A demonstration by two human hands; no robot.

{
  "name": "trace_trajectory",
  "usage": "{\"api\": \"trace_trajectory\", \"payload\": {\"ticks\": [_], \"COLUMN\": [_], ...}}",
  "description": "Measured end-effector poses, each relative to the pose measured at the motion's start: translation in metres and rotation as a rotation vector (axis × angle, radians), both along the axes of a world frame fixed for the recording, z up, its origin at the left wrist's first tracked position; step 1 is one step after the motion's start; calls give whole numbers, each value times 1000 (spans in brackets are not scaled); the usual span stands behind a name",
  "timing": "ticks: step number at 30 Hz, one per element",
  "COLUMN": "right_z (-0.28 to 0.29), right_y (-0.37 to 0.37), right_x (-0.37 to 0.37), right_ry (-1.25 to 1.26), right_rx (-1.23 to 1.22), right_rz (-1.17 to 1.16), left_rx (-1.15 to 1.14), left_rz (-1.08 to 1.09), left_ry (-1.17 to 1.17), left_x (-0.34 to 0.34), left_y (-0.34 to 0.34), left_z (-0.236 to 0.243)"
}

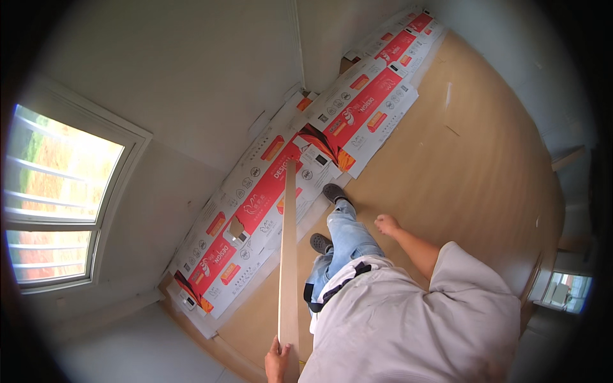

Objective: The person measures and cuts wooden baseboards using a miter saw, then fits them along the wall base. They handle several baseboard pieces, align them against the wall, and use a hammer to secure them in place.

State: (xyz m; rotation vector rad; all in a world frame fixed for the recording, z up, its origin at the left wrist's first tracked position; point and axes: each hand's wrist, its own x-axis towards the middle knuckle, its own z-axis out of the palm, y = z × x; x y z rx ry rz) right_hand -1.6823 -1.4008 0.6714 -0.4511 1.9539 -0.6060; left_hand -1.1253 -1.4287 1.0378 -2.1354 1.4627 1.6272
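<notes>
Board (289,262) in left fingers (275,346), flattened cartons (373,102) below

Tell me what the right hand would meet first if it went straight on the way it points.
Likely the dark right shoe, by the picture's line; but the right hand looks higher up, so it might pass over without touching.

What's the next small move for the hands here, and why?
I'd probably bring the right hand over to steady the board: only the left hand grips it, low in the view, while its far end overlaps the cardboard and the right hand looks empty, apart from it.
</notes>
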Motion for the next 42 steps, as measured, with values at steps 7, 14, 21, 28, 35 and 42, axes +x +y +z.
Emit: {"api": "trace_trajectory", "payload": {"ticks": [7,14,21,28,35,42], "right_z": [0,56,29,9,21,60], "right_y": [-29,-122,-139,-165,-276,-368], "right_x": [-8,-12,-19,-7,17,54], "right_ry": [21,-215,-108,-168,-150,-244], "right_rx": [188,-197,90,190,182,-138], "right_rz": [305,-125,190,331,490,571], "left_rx": [32,129,218,88,114,-26], "left_rz": [-70,325,183,167,-99,-143], "left_ry": [-53,131,68,49,-242,-264], "left_x": [-16,-11,4,-36,-63,-91], "left_y": [-43,-43,-37,-31,-52,-89], "left_z": [32,31,28,49,70,78]}}
